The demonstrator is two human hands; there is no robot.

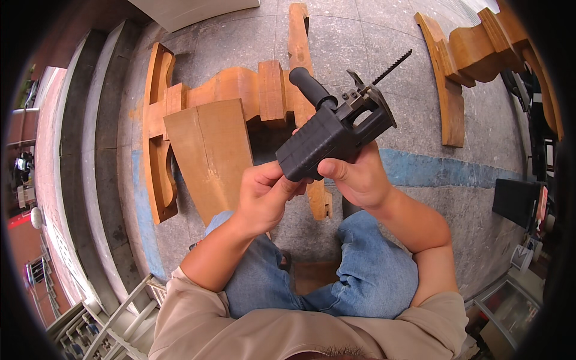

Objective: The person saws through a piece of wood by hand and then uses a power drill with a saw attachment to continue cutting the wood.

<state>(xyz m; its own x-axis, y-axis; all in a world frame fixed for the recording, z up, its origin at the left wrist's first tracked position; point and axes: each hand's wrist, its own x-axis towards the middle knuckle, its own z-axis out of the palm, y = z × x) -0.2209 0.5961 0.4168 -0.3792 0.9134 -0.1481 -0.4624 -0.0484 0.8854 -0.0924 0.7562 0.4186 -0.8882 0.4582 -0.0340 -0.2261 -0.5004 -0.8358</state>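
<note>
A black reciprocating saw attachment (321, 139) is held up in front of me, tilted with its toothed blade (393, 66) pointing to the far right. A ribbed side handle (312, 88) sticks out from its upper left. My right hand (363, 174) grips the body from the right, the thumb lying along its near side. At the near left end, my left hand (264, 195) is closed on the housing's lower corner, thumb against the forefinger. Some fingers of both hands are hidden beneath the body.
Beyond the saw attachment stands a wooden trestle (225, 87), with a brown board (210, 156) leaning by it on the left. Another wooden frame (447, 90) is at the far right. A black box (516, 203) sits on the right. Stone steps (99, 162) run along the left.
</note>
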